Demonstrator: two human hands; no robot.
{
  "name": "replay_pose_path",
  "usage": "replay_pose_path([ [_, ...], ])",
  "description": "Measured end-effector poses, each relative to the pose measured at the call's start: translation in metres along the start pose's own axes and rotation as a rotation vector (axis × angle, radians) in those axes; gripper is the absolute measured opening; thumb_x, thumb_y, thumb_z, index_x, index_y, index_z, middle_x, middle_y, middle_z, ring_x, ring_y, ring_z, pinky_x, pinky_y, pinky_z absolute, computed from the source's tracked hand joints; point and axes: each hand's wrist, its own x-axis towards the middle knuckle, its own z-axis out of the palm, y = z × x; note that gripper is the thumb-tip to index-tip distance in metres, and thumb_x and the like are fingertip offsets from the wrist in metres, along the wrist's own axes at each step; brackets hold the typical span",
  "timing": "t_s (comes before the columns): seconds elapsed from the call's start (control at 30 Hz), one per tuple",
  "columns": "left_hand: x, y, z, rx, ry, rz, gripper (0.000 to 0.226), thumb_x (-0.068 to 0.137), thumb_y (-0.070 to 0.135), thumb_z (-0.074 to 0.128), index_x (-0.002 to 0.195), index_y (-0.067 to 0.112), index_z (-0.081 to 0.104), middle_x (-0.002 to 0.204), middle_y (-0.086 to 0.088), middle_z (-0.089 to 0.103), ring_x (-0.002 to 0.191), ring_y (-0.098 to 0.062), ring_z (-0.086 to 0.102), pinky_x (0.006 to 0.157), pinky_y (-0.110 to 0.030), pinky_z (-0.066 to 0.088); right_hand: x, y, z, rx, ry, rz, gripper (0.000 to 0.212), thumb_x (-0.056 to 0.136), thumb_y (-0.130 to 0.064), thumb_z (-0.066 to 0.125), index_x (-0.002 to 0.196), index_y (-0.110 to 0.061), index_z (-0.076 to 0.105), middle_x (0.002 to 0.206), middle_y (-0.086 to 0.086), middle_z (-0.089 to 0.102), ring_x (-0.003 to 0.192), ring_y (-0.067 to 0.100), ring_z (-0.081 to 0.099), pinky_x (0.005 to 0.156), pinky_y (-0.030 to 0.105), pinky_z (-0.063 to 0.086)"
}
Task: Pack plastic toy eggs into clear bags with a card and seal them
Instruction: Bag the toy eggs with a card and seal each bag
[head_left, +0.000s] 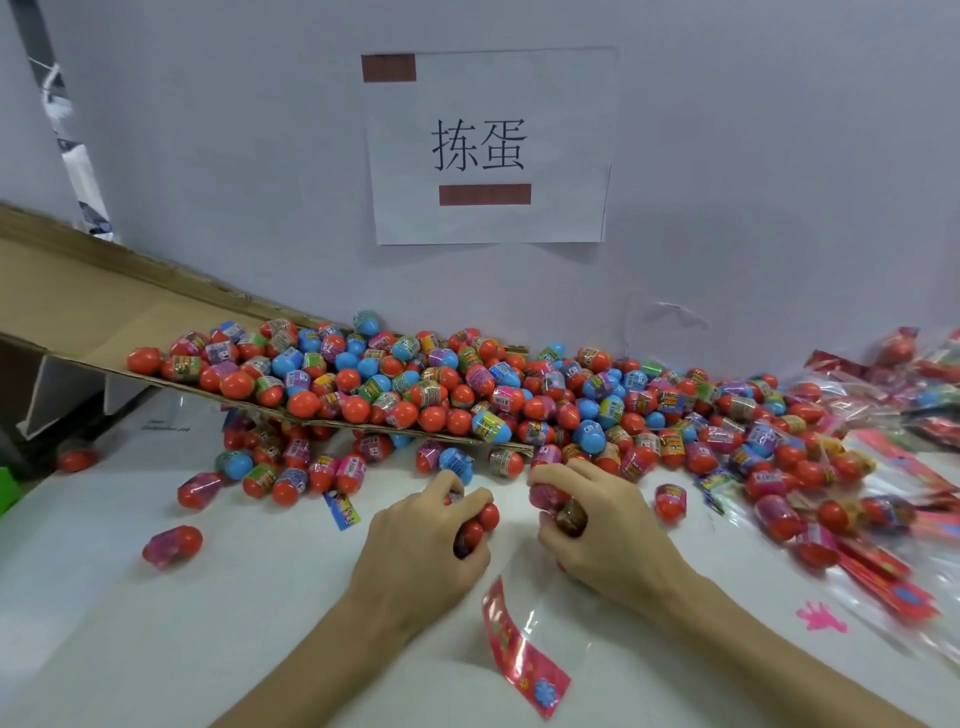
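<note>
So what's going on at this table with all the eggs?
A person is gathering toy eggs for packing. The left hand grips a few red-ended eggs, and the right hand holds a couple more, just in front of the egg pile spilling off a cardboard sheet. A clear bag with a red card lies flat on the white table between the forearms, not yet filled. Packed bags are heaped at the right.

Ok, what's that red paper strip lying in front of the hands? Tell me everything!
The red card is a long shiny strip with small coloured stars and a blue flower shape at its near end. It lies flat and slanted on the white table, seemingly joined to a crinkly clear bag. Nothing grips it.
</note>
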Motion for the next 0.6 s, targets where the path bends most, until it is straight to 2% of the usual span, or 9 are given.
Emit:
replay_pose_path([
  [0.13, 0.002, 0.0, -0.006, -0.133, 0.13, 0.042, 0.026, 0.083, 0.036, 0.071, 0.108, 0.028, 0.073, 0.091, 0.008, 0.062, 0.069, -0.016, 0.061, 0.058, -0.038, 0.057, 0.0, 0.003, -0.008, 0.072, 0.145, 0.001, 0.036, 0.08, -0.019, 0.071, 0.115, -0.03, 0.068, 0.101, -0.011, 0.066, 0.09, 0.01, 0.063, 0.079, 0.029, 0.056],
  [0.27, 0.045, -0.002, -0.029, -0.169, 0.399, 0.092, 0.03, 0.08, 0.028, 0.074, 0.108, 0.015, 0.077, 0.086, 0.001, 0.066, 0.07, -0.018, 0.062, 0.062, -0.036, 0.059, 0.047, 0.001, -0.033, 0.123, 0.504, 0.01, 0.03, 0.076, -0.012, 0.075, 0.103, -0.024, 0.071, 0.085, -0.013, 0.067, 0.074, 0.003, 0.061, 0.069, 0.013, 0.047],
  [0.33, 0.083, -0.002, -0.046, -0.154, 0.522, 0.124, 0.025, 0.084, 0.026, 0.073, 0.106, 0.014, 0.076, 0.084, -0.001, 0.065, 0.069, -0.019, 0.059, 0.063, -0.034, 0.056, 0.087, -0.002, -0.05, 0.163, 0.656, 0.024, 0.024, 0.08, -0.017, 0.073, 0.103, -0.023, 0.07, 0.082, -0.011, 0.067, 0.065, 0.003, 0.059, 0.065, 0.015, 0.049],
  [0.37, 0.105, -0.002, -0.055, -0.137, 0.577, 0.13, 0.024, 0.086, 0.026, 0.072, 0.107, 0.016, 0.075, 0.085, -0.002, 0.065, 0.068, -0.019, 0.059, 0.064, -0.033, 0.055, 0.108, -0.004, -0.058, 0.201, 0.699, 0.037, 0.022, 0.084, -0.021, 0.07, 0.105, -0.024, 0.069, 0.085, -0.01, 0.069, 0.066, 0.004, 0.061, 0.066, 0.022, 0.054],
  [0.43, 0.148, -0.003, -0.067, -0.115, 0.616, 0.075, 0.029, 0.092, 0.029, 0.068, 0.119, 0.019, 0.072, 0.098, -0.004, 0.068, 0.078, -0.022, 0.064, 0.07, -0.033, 0.056, 0.15, -0.004, -0.067, 0.223, 0.616, 0.141, 0.026, 0.094, -0.036, 0.057, 0.116, -0.026, 0.065, 0.101, -0.004, 0.071, 0.086, 0.014, 0.069, 0.082, 0.041, 0.058],
  [0.47, 0.165, -0.006, -0.068, -0.137, 0.555, 0.006, 0.037, 0.098, 0.033, 0.064, 0.133, 0.022, 0.065, 0.114, -0.006, 0.068, 0.092, -0.025, 0.067, 0.08, -0.036, 0.057, 0.167, -0.002, -0.068, 0.164, 0.473, 0.215, 0.035, 0.1, -0.044, 0.047, 0.127, -0.028, 0.061, 0.119, 0.001, 0.069, 0.106, 0.021, 0.067, 0.099, 0.048, 0.051],
  [0.5, 0.179, -0.009, -0.065, -0.176, 0.434, -0.078, 0.048, 0.104, 0.04, 0.055, 0.15, 0.026, 0.05, 0.135, -0.008, 0.061, 0.114, -0.027, 0.064, 0.093, -0.04, 0.054, 0.181, 0.001, -0.065, 0.076, 0.288, 0.291, 0.046, 0.104, -0.051, 0.034, 0.139, -0.028, 0.054, 0.14, 0.005, 0.059, 0.128, 0.025, 0.056, 0.113, 0.055, 0.036],
  [0.57, 0.192, -0.017, -0.052, -0.27, 0.133, -0.217, 0.066, 0.108, 0.054, 0.034, 0.165, 0.034, 0.008, 0.17, -0.006, 0.022, 0.152, -0.03, 0.031, 0.121, -0.054, 0.031, 0.195, 0.009, -0.058, -0.003, -0.025, 0.403, 0.067, 0.105, -0.063, 0.012, 0.156, -0.027, 0.038, 0.166, 0.005, 0.029, 0.154, 0.025, 0.023, 0.122, 0.062, 0.004],
  [0.6, 0.191, -0.022, -0.044, -0.282, 0.031, -0.244, 0.068, 0.107, 0.06, 0.026, 0.164, 0.038, -0.003, 0.174, 0.0, 0.004, 0.159, -0.031, 0.013, 0.126, -0.06, 0.014, 0.196, 0.014, -0.056, 0.025, -0.093, 0.428, 0.073, 0.103, -0.066, 0.007, 0.16, -0.027, 0.031, 0.17, 0.003, 0.019, 0.157, 0.023, 0.012, 0.122, 0.063, -0.005],
])
